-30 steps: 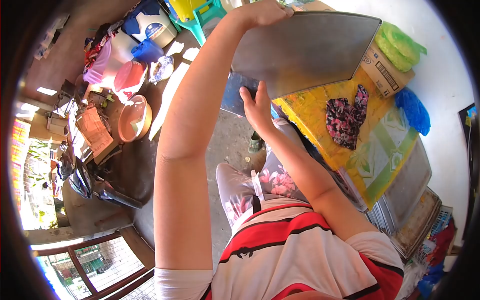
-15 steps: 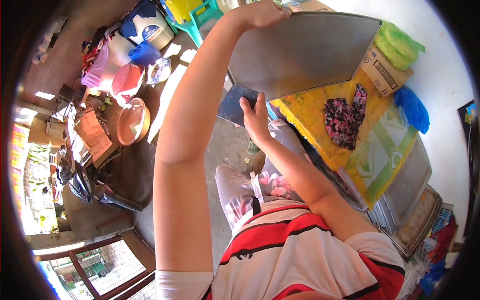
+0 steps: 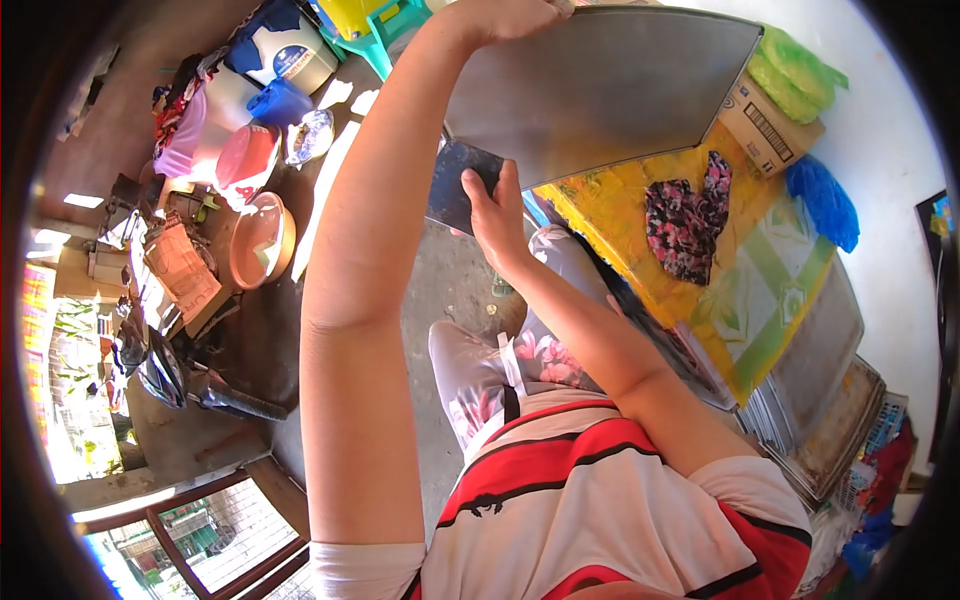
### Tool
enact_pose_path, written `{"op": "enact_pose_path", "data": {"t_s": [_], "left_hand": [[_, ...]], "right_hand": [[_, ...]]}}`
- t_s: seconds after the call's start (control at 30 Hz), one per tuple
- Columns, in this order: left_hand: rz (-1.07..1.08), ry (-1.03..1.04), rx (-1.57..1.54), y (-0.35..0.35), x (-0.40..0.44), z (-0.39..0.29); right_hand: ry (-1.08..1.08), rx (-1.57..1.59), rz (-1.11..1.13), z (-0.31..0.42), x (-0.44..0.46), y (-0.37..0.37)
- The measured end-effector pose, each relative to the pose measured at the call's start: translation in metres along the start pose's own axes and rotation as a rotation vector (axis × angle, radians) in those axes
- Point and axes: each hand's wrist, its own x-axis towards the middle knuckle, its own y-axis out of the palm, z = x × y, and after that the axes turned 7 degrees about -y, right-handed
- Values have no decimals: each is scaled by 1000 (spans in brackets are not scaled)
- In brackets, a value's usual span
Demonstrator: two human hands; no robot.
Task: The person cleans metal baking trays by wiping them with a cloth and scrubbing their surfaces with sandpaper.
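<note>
My left hand [image 3: 515, 18] is raised at the top of the view, its fingers closed over the upper left corner of a large grey metal baking tray [image 3: 600, 90]. The tray is tilted up on edge, its lower rim by the yellow-covered table. Below its lower left corner my right hand [image 3: 497, 215] grips a dark, flat rectangular scraper-like plate [image 3: 462, 180], thumb lying on its face. The fingers behind the plate are mostly hidden. A crumpled dark floral cloth [image 3: 688, 228] lies on the yellow table cover [image 3: 600, 225] to the right of my right hand.
A cardboard box [image 3: 765, 130] with a green plastic bag [image 3: 795, 75] stands behind the table, a blue bag [image 3: 823, 200] beside it. More metal trays [image 3: 820, 340] lean at the table's near right. Basins [image 3: 262, 240] and a motorcycle [image 3: 175, 370] are at left.
My right hand and the dark plate have shifted slightly left and up. The tray sits slightly higher and further left in view, still in my left hand.
</note>
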Motion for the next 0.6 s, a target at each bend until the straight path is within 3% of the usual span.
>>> {"op": "enact_pose_path", "data": {"t_s": [0.1, 0.2, 0.3, 0.6], "left_hand": [[-66, 48, -10, 5, 1, 3], [-33, -2, -9, 2, 0, 1], [4, 22, -18, -3, -2, -2], [-14, 37, -34, 0, 0, 1]], "right_hand": [[128, 162, -35, 17, -5, 5], [189, 101, -22, 18, -4, 0], [115, 123, -22, 23, -4, 1], [159, 134, -28, 21, -5, 3]]}}
